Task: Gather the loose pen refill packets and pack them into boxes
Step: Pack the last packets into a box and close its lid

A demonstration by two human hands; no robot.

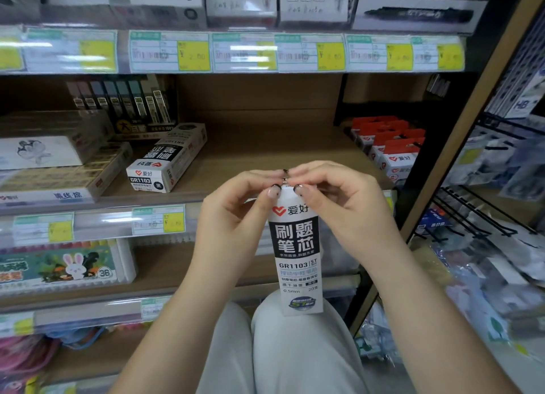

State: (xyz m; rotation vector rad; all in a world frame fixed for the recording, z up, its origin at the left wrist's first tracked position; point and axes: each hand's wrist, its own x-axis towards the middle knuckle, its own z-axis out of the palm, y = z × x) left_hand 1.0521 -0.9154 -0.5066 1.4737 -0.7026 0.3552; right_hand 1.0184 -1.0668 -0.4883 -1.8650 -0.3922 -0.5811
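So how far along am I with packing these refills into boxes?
One GR1103 box already lies on the wooden shelf, apparently finished. In hand: your left hand and right hand pinch the top end of a second, upright GR1103 refill box, apparently working its flap. Left: finishing and shelving it. No loose packets show here, so I cannot tell how many remain.

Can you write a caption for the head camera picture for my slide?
Both hands, left hand and right hand, pinch the top of a refill box before a shop shelf.

refill box point(296, 255) top hidden by fingers point(274, 191), price tags point(169, 51) blurred
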